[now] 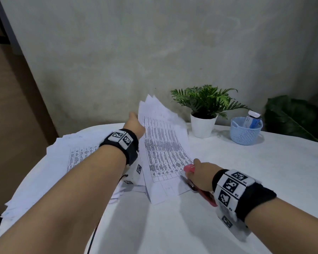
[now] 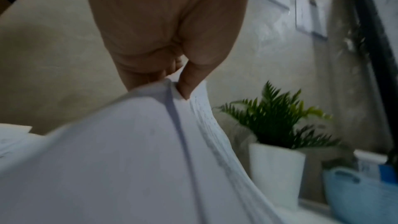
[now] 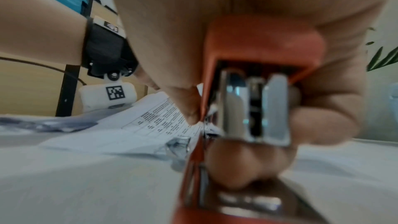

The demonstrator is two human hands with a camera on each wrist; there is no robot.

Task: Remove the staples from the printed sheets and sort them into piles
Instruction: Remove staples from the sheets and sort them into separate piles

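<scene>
While my left hand (image 1: 134, 123) pinches the far end of a sheaf of printed sheets (image 1: 163, 149) between thumb and fingers, I hold that end lifted off the table (image 1: 246, 180) so the pages fan upward toward the wall. Their near end lies on the table, where my right hand (image 1: 200, 176) grips a red stapler (image 1: 189, 168) with fingers curled around its body; its metal front sits right at the near corner of the sheets. Through the right wrist view I see the stapler's steel nose (image 3: 254, 111) just beside the printed grid on the top page, though blur keeps me from telling whether it touches a staple. To the left, under my left forearm, a loose spread of more printed pages (image 1: 62, 156) covers the table. Farther back stand a fern in a white pot (image 1: 203, 125) and, near it on the right, a pale blue basket (image 1: 246, 133) with a small box inside.
</scene>
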